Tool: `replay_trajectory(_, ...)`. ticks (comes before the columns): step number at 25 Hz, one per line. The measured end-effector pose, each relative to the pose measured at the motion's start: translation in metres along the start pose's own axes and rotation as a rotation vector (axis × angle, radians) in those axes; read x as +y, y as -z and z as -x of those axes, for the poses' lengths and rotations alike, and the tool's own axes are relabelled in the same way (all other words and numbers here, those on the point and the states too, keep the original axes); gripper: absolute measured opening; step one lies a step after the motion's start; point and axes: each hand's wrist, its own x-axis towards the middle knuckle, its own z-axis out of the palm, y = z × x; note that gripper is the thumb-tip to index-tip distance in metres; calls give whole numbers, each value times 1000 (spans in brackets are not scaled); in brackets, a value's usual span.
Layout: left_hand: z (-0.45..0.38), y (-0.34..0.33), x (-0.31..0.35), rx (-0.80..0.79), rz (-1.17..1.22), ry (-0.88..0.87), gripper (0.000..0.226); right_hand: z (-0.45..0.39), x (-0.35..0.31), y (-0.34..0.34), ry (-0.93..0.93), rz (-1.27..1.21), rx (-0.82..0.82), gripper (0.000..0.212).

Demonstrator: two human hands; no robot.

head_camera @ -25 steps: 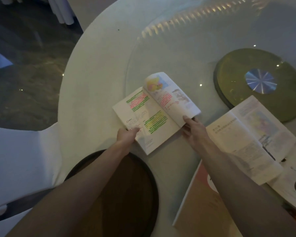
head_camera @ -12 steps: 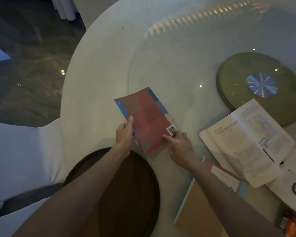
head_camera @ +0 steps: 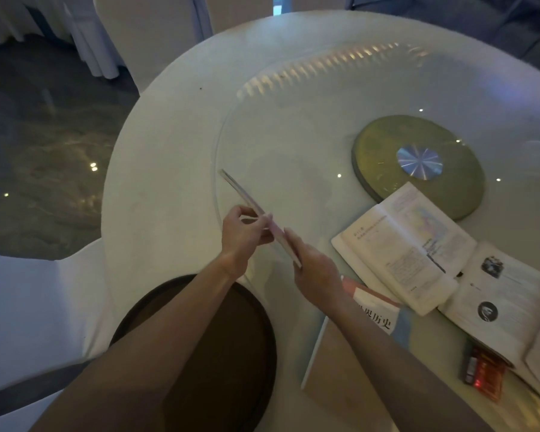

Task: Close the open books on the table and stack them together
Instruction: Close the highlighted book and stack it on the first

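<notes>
Paper edge-up — closed book (head_camera: 247,198) pinched by both hands' fingers (head_camera: 264,218), next laid flat, two open books (head_camera: 402,247) waiting on the desk (head_camera: 169,151)

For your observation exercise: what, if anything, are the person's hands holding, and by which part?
Both hands hold one closed book, seen edge-on: left hand near its middle, right hand at its near end.
</notes>
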Motion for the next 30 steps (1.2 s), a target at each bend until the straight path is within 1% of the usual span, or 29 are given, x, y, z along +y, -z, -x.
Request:
replay_trajectory(1, 6, -7, 4, -36, 22, -16, 22, 4, 2, 9, -21, -39, 69, 57)
replay_trajectory(2, 12, -13, 5, -62, 18, -28, 26, 12, 3, 17, -82, -125, 115, 50)
replay_trajectory(4, 23, -24, -1, -62, -70, -34, 38, 29, 7, 34, -304, -423, 145, 36)
replay_trajectory(6, 31, -27, -17, -11, -170, 51, 53, 50, 14, 44, -530, -773, 184, 29)
replay_trajectory(8, 43, -29, -37, -9, -240, 203, 64, 79, 24, 50, -685, -980, 269, 28)
replay_trajectory(9, 48, -30, -49, -50, -257, 279, 65, 94, 30, 50, -747, -1054, 305, 28)
replay_trajectory(10, 54, -31, -62, -123, -240, 355, 63, 110, 35, 49, -796, -1128, 337, 29)
replay_trajectory(12, 71, -39, -80, -279, -158, 453, 45, 142, 45, 44, -859, -1232, 398, 34)
replay_trajectory(14, 85, -48, -96, -314, -161, 434, 33, 172, 49, 40, -921, -1260, 442, 35)
replay_trajectory(15, 90, -52, -103, -315, -187, 415, 31, 187, 50, 37, -946, -1263, 460, 35)
replay_trajectory(18, 106, -64, -120, -349, -313, 372, 34, 228, 56, 28, -1008, -1243, 517, 33)
replay_trajectory(20, 112, -66, -133, -378, -400, 351, 33, 248, 64, 18, -1065, -1165, 529, 30)
replay_trajectory(23, 121, -65, -150, -431, -494, 288, 37, 268, 71, 2, -1134, -944, 459, 25)
replay_trajectory(25, 126, -65, -157, -433, -556, 255, 41, 278, 71, -7, -1146, -825, 411, 22)
replay_trajectory(27, 131, -62, -163, -445, -636, 206, 38, 286, 74, -14, -1136, -714, 360, 20)
replay_trajectory(29, 131, -58, -170, -463, -794, 91, 37, 290, 76, -19, -1127, -599, 315, 17)
replay_trajectory(30, 130, -55, -176, -472, -903, 12, 42, 292, 75, -20, -1120, -548, 296, 16)
